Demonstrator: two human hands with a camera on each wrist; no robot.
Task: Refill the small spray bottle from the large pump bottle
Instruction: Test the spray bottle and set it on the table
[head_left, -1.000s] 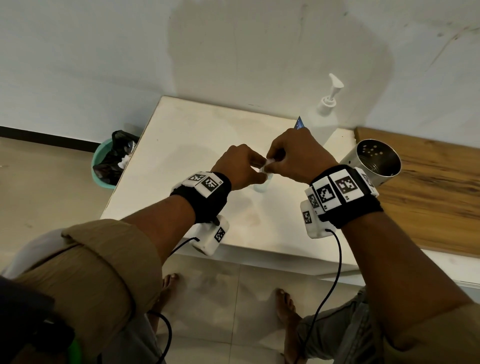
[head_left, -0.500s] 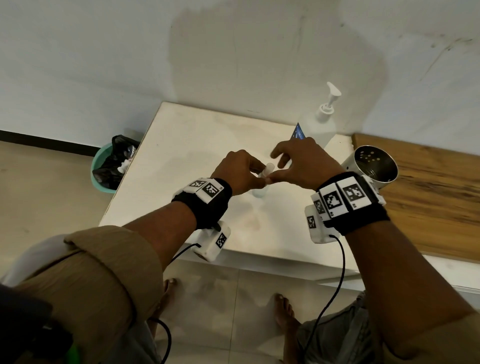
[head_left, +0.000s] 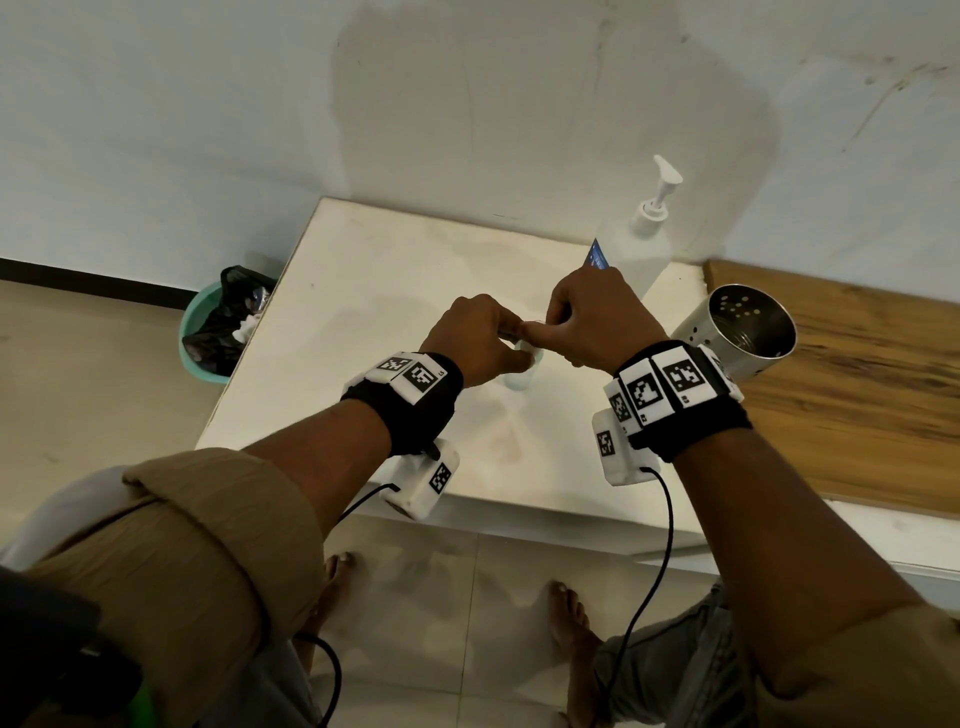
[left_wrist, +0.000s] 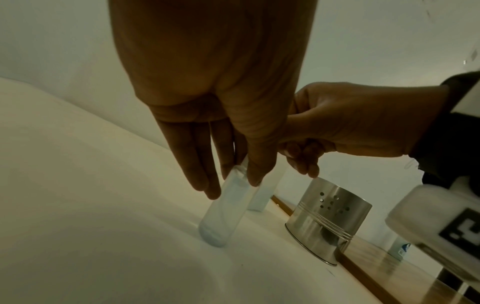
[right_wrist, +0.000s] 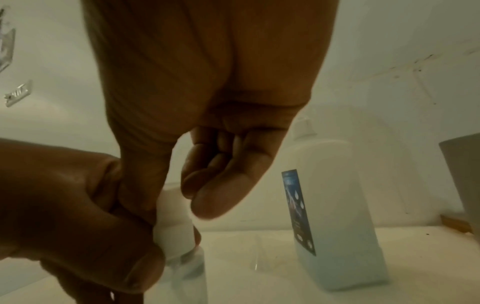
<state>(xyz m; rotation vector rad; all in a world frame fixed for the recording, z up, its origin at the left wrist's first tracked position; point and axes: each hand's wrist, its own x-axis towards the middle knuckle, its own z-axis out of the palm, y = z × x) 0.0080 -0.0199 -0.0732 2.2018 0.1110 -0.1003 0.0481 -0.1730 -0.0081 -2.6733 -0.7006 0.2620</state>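
Two hands (head_left: 540, 332) — near-empty spray bottle (left_wrist: 223, 214)

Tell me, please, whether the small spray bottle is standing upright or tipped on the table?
Roughly upright: the small spray bottle stands on its base on the table, leaning slightly, held by the left hand.

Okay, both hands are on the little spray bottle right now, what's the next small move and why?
Probably twist the top off. The left hand holds the small spray bottle upright on the white table, and the right hand pinches its white top, which looks still seated. The large pump bottle stands untouched behind, so opening seems to come before refilling.
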